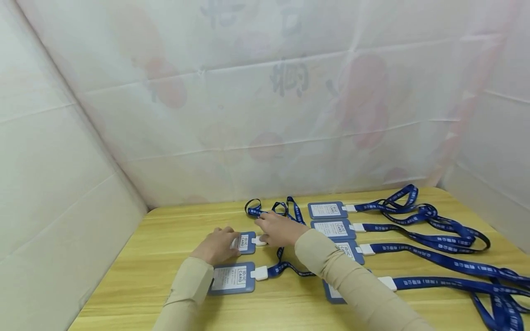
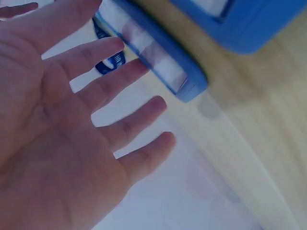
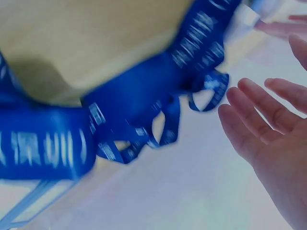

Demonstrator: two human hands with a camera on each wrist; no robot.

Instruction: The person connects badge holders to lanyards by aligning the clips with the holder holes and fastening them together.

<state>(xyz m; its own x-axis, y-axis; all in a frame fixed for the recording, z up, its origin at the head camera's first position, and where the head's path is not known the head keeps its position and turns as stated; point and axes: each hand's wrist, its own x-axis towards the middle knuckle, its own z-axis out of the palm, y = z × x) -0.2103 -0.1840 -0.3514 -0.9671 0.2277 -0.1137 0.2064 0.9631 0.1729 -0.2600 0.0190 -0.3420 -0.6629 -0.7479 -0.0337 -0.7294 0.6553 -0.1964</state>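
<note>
My left hand (image 1: 217, 245) holds the left end of a blue badge holder (image 1: 248, 243), with thumb at the near side and fingers along the far side. In the left wrist view its fingers are spread, two tips at the edge of the badge holder (image 2: 158, 52). The right hand (image 1: 279, 227) reaches in over the white clip (image 1: 261, 241) on that holder. Its fingers look loosely extended beside the blue lanyard (image 3: 134, 91) in the right wrist view. A second badge holder (image 1: 232, 278), with white clip and lanyard, lies nearer on the table.
To the right, several blue badge holders (image 1: 327, 210) lie in a column, partly covered by the right sleeve. Their lanyards (image 1: 434, 239) trail rightwards in loops. Behind the wooden table (image 1: 178, 230) hangs pale sheeting (image 1: 232, 119), with more sheeting at the sides.
</note>
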